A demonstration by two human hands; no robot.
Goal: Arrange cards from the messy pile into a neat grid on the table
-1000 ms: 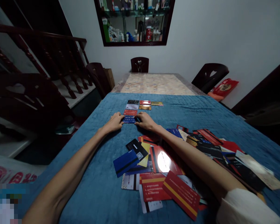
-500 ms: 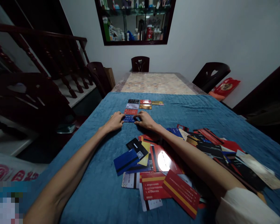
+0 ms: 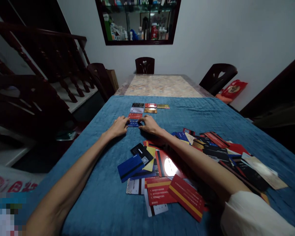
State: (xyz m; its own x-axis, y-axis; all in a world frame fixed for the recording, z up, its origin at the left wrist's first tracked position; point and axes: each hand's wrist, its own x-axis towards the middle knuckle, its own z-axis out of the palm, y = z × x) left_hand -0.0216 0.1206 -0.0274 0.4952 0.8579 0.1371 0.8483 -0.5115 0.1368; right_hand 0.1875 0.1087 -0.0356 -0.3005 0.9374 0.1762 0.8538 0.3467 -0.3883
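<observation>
Both my arms reach out over a blue quilted cloth [image 3: 93, 196]. My left hand [image 3: 119, 126] and my right hand [image 3: 147, 125] lie on either side of a dark blue card [image 3: 133, 124], their fingertips pressed to its short edges. That card is the nearest one in a neat grid of cards: a red card [image 3: 135, 115] just beyond it, then white, black, red and gold cards [image 3: 163, 106] farther off. A loose heap of cards [image 3: 159, 177] lies under and beside my right forearm.
More scattered cards [image 3: 226, 150] spread to the right of the cloth. Beyond the cloth the patterned tabletop [image 3: 162, 86] shows. Dark chairs [image 3: 144, 65] stand at the far end and sides; a stair railing [image 3: 39, 59] rises on the left.
The hands stay on the dark blue card, fingers closing in slightly on its edges. The camera has tipped a little, shifting the scene left and up.
</observation>
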